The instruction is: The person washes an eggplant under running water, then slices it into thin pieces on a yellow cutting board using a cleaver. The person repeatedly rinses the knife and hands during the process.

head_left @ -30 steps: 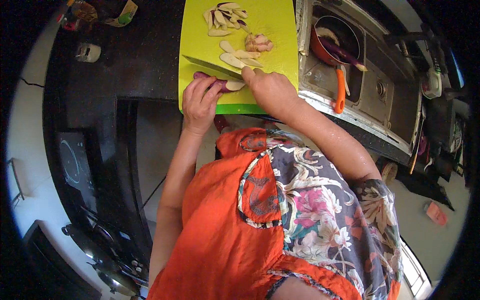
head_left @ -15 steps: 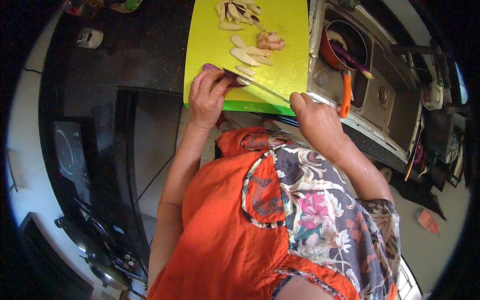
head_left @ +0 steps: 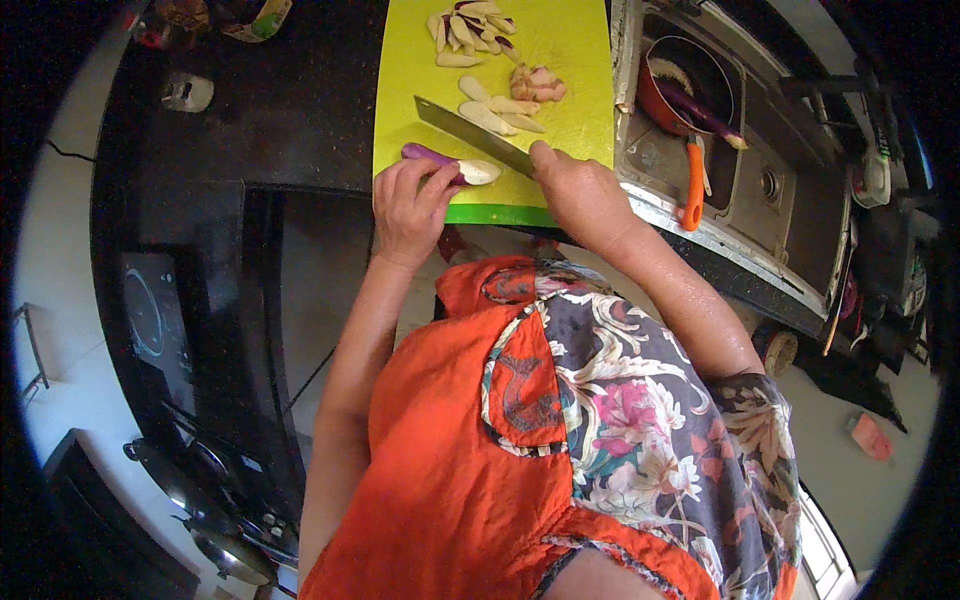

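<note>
Two hands, apart: left hand (head_left: 408, 208) clamped on one cut eggplant (head_left: 474, 173), lying on one board (head_left: 570, 125); right hand (head_left: 585, 198) grips one knife (head_left: 472, 134), handle hidden. Piled slices (head_left: 468, 30) overlap, uncountable. Board's far edge cut off.

I can read no words or numbers from here: any print on the package (head_left: 262, 20) at eleven o'clock is too small, and the dark panel (head_left: 160, 335) at nine o'clock shows me only a pale ring.
</note>
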`<state>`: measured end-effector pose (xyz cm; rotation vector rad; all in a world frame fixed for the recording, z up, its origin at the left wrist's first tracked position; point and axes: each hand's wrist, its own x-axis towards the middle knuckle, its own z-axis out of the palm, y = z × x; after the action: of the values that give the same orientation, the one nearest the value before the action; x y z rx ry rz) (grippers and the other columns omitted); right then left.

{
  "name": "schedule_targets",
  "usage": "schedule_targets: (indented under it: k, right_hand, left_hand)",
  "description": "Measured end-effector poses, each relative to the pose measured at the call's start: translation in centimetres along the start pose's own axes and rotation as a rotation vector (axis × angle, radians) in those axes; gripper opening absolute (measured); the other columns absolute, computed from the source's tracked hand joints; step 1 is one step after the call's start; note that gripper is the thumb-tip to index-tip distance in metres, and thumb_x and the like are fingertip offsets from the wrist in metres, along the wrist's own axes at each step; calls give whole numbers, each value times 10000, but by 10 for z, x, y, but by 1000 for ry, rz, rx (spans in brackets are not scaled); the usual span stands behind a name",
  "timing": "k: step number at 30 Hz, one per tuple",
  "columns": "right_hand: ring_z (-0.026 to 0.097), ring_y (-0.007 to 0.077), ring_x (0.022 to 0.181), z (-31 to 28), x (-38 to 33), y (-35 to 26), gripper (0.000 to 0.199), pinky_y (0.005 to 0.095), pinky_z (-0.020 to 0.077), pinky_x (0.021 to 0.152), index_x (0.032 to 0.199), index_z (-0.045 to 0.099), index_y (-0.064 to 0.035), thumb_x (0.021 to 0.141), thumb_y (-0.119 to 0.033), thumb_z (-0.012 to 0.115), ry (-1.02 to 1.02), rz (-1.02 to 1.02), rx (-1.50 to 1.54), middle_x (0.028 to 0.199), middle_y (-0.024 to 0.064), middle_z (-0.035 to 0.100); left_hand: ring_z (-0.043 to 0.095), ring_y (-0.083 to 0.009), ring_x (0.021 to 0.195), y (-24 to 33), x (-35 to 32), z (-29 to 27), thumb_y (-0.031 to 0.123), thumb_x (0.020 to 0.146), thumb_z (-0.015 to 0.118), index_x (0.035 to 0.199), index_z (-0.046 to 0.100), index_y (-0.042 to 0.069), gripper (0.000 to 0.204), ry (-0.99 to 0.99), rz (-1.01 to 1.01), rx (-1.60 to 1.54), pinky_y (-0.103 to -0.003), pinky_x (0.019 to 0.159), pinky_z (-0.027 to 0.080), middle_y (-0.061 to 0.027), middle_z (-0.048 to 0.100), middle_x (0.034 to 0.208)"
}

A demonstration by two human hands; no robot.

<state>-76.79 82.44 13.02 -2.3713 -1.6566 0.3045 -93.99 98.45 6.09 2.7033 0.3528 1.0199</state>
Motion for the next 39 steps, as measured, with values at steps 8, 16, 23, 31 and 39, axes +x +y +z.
schedule_targets:
  k: [8, 16, 23, 31, 39]
  right_hand:
    - [628, 394, 641, -39, -31, -8, 158, 495, 487, 556, 951, 429, -31, 818, -25, 515, -69, -30, -92, 811, 180, 592]
    - [662, 329, 595, -40, -43, -11, 166, 426, 528, 483, 954, 468, -37, 821, -77, 557, -59, -105, -181, 738, 143, 596]
    - [654, 391, 673, 0, 5, -18, 220, 473, 526, 583, 1001, 454, -14, 803, -38, 548, -25, -60, -60, 816, 194, 618]
    - [638, 406, 678, -37, -14, -15, 198, 496, 504, 588, 973, 438, -20, 801, -21, 535, -89, -55, -54, 823, 196, 603]
    - [655, 357, 640, -36, -31, -16, 203, 452, 521, 536, 983, 451, -25, 805, -42, 546, -83, -93, -120, 779, 167, 598]
  left_hand:
    - [590, -267, 1015, -7, 13, 3, 68, 685, 730, 967, 692, 161, 299, 29, 114, 23, -403, 865, 450, -36, 622, 1000]
    - [594, -268, 994, -3, 15, 8, 50, 659, 732, 951, 692, 162, 316, 74, 81, 18, -409, 855, 454, -32, 629, 974]
    - [586, -268, 1009, -6, 9, 12, 85, 645, 779, 981, 686, 178, 361, 69, 69, 31, -419, 868, 444, -34, 618, 1018]
    - [577, -245, 986, -3, 9, 11, 133, 711, 708, 980, 670, 214, 283, 83, 65, 119, -409, 858, 448, -14, 598, 985]
    - [572, -247, 989, 0, 10, 9, 125, 683, 743, 975, 675, 205, 311, 85, 45, 123, -410, 847, 430, -11, 601, 991]
